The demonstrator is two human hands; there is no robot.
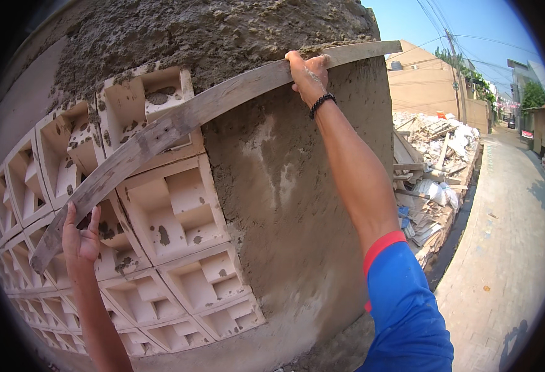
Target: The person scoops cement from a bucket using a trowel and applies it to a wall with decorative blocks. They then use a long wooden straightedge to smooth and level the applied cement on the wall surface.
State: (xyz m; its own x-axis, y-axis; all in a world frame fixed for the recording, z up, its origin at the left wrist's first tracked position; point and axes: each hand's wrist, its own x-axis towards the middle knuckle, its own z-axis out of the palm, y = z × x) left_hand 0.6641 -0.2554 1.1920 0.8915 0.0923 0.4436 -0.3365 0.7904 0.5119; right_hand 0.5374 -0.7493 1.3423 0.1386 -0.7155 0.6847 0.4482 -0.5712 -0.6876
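Observation:
A long grey wooden board [223,99] slants across the wall, its lower left end over the pale pink ventilation blocks [173,211] and its right end at the wall's corner. Near the upper right end, my right hand [310,77] is closed on the board, with mortar smears on its skin and a dark beaded bracelet at its wrist. My left hand [83,240] holds the board's lower edge near the left end, two fingers stretched up against it. Rough wet mortar [235,31] covers the wall above the board. Smoother grey-brown plaster [285,204] lies below it, right of the blocks.
Dark mortar splashes spot the block faces. Beyond the wall's right corner lies a heap of rubble [430,149] with planks and white sacks. A paved lane [501,235] runs along the right, past a tan building [421,84] and overhead wires.

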